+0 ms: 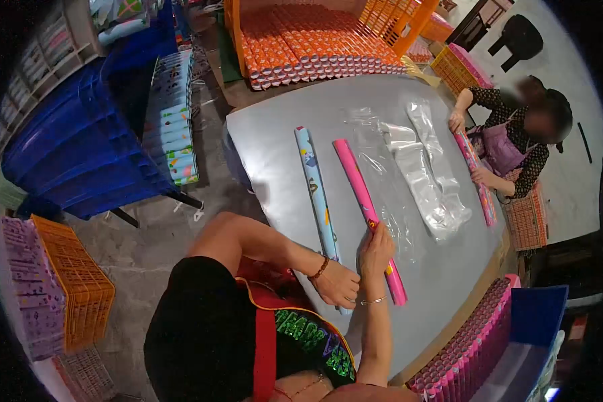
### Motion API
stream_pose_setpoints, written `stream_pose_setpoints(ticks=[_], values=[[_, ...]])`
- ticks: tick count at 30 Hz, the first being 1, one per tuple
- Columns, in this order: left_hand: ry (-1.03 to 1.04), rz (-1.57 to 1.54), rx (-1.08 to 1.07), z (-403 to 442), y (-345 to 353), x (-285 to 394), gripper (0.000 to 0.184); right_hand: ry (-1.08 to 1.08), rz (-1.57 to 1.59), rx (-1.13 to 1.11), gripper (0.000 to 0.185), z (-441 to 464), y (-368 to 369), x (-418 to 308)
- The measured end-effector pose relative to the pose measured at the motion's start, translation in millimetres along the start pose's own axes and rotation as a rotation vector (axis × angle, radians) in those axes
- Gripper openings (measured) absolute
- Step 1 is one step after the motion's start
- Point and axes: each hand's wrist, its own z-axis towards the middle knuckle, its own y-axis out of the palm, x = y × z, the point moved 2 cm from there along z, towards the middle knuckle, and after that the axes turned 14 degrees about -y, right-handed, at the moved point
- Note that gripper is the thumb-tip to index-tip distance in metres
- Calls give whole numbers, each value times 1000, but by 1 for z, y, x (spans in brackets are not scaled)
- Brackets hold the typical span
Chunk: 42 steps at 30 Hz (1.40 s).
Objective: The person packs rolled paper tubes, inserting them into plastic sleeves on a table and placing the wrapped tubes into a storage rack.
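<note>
My left hand (335, 281), with a beaded bracelet, lies over the lower part of a light-blue patterned roll (317, 194). Its fingers are curled beside my other wrist, and what they hold, if anything, is hidden. My right hand (378, 251) is closed on the middle of a pink roll (353, 175), near a small dark red patch on it. Both rolls lie side by side on the grey table (268, 141). To their right are crumpled clear plastic film (378, 167) and long silvery plastic sleeves (412, 161).
Across the table a person (499, 144) holds another patterned roll (474, 174). Orange rolls (295, 40) are stacked behind. Pink rolls (465, 335) in a blue box (532, 328) stand lower right. Blue bins (80, 141) and an orange basket (74, 288) are on the left.
</note>
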Motion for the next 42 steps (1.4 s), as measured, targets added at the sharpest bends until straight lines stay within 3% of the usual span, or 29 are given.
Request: stream_pose_setpoints(ticks=[2,4,8,12,14,15,17,18,20,21,24,25,26,28,29,31,42], values=[[53,-61,-19,6,14,7,31,13,70,13,33,8,-15,-2],[75,-66,-21,14,29,15,30,137,397,-182,33,12,-20,5],[96,-90,39,31,47,17,25,98,415,-141,35,2,-13,18],[59,-105,-95,40,48,10,23,219,531,-214,35,9,-21,16],[18,-173,-465,47,50,4,22,198,514,-167,34,5,-18,17],[19,-173,-465,45,63,0,22,198,513,-167,34,6,-19,16],[27,-199,-191,37,92,-8,27,272,579,-220,32,8,-22,13],[27,-196,-187,40,90,-9,27,269,576,-221,32,10,-24,12],[-230,-248,-558,46,94,-14,28,190,567,-185,29,16,-29,8],[-85,-58,-626,49,91,-14,29,192,598,-247,29,23,-35,7],[-35,-72,-782,72,36,-23,29,176,537,-253,29,28,-39,4],[-164,-128,-783,66,60,-24,28,172,536,-254,29,27,-38,5],[-165,-128,-782,55,85,-24,28,171,532,-247,29,25,-35,7],[-96,-183,-204,53,81,-22,28,175,530,-238,28,27,-36,7],[-95,-189,-208,53,86,-24,28,177,541,-260,28,29,-37,6],[-154,-240,-756,78,29,-23,36,194,553,-282,29,29,-37,7],[-141,-284,-661,72,57,-25,35,260,582,-291,26,23,-36,13]])
